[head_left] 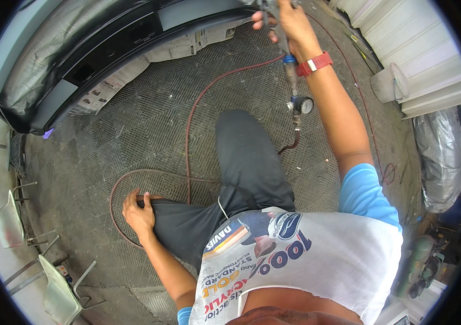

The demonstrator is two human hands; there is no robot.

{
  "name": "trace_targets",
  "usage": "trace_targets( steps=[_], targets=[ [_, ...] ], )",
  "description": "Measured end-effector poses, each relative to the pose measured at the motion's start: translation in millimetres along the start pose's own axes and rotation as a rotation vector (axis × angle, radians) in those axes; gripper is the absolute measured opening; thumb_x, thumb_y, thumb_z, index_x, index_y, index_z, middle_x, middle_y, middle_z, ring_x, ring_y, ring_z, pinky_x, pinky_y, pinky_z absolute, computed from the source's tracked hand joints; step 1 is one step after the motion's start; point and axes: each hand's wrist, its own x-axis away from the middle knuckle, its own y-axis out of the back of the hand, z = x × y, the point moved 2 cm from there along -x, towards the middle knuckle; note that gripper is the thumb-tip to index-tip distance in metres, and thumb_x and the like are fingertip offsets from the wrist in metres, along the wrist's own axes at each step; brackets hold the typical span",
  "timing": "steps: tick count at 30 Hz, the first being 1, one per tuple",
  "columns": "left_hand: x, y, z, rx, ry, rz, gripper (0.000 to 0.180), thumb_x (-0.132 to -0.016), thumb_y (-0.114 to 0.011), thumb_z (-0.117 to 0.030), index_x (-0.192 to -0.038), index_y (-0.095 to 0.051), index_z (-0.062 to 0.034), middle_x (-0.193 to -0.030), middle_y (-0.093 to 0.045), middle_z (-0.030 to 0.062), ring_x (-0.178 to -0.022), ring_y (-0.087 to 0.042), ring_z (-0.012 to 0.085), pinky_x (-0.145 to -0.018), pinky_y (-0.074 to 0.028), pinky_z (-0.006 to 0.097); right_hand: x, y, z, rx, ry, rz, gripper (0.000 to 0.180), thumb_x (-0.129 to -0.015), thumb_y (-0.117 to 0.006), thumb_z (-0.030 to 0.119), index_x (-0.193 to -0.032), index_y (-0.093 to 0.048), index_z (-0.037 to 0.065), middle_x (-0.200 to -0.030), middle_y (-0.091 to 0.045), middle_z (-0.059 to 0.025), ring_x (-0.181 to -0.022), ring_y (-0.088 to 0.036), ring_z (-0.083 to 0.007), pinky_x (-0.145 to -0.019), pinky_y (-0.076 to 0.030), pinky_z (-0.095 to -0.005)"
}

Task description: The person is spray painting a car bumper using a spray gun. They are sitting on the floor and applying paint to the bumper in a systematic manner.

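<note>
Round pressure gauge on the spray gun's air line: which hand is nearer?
Right. The right hand grips the spray gun just above the round pressure gauge; the left hand rests on the knee.

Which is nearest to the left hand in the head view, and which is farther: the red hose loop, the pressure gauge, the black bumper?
From the left hand, resting on the knee:
1. Red hose loop, on the floor just beside the hand.
2. Pressure gauge, up right, below the right hand.
3. Black bumper, top left, over newspaper.
</note>
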Motion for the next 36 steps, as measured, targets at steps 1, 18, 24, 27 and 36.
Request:
trace_targets(
  steps=[1, 18, 24, 27, 36],
  targets=[
    [1, 0, 1, 0.002, -0.003, -0.007, 0.040, -0.097, -0.079, -0.034, -0.128, -0.078, -0.0077, -0.135, -0.076, 0.0122, -0.134, -0.064, 0.0344, -0.119, -0.044, 0.049, -1, 12, 3, 0.021, 0.010, -0.026, 0.067, -0.113, -0.042, 0.067, -0.128, -0.073, 0.010, -0.085, -0.077, -0.0074, -0.067, -0.074, -0.0148, -0.045, -0.046, -0.0265],
    [-4, -5, -5, -0.022, -0.065, -0.030, 0.042, -0.099, -0.077, -0.036, -0.130, -0.077, -0.0073, -0.131, -0.076, 0.0157, -0.132, -0.065, 0.0360, -0.118, -0.044, 0.051, -3, 85, -34, 0.194, 0.020, -0.316, 0.067, -0.114, -0.043, 0.065, -0.122, -0.076, 0.007, -0.081, -0.077, -0.0103, -0.063, -0.073, -0.0176, -0.044, -0.048, -0.0302],
    [-8, -11, -10, -0.023, -0.062, 0.010, 0.042, -0.098, -0.078, -0.036, -0.129, -0.077, -0.0073, -0.134, -0.075, 0.0148, -0.135, -0.063, 0.0362, -0.120, -0.043, 0.051, 43, -22, 9, 0.067, 0.045, 0.030, 0.064, -0.115, -0.043, 0.064, -0.144, -0.071, 0.014, -0.088, -0.075, -0.0035, -0.070, -0.069, -0.0077, -0.047, -0.046, -0.0248],
    [-7, -7, -13, -0.034, -0.049, 0.026, 0.042, -0.098, -0.078, -0.035, -0.129, -0.077, -0.0081, -0.135, -0.075, 0.0139, -0.136, -0.063, 0.0357, -0.120, -0.042, 0.051, 52, -58, 13, 0.207, 0.105, 0.192, 0.068, -0.114, -0.046, 0.061, -0.129, -0.072, -0.001, -0.090, -0.079, -0.0110, -0.077, -0.076, -0.0128, -0.045, -0.051, -0.0256],
    [0, -3, 0, -0.044, -0.068, -0.011, 0.040, -0.097, -0.078, -0.033, -0.129, -0.077, -0.0081, -0.134, -0.076, 0.0131, -0.133, -0.064, 0.0351, -0.118, -0.044, 0.050, 51, -31, -34, 0.248, 0.130, 0.121, 0.064, -0.115, -0.044, 0.060, -0.142, -0.071, 0.009, -0.087, -0.077, -0.0049, -0.069, -0.071, -0.0076, -0.046, -0.049, -0.0242]
  ],
)
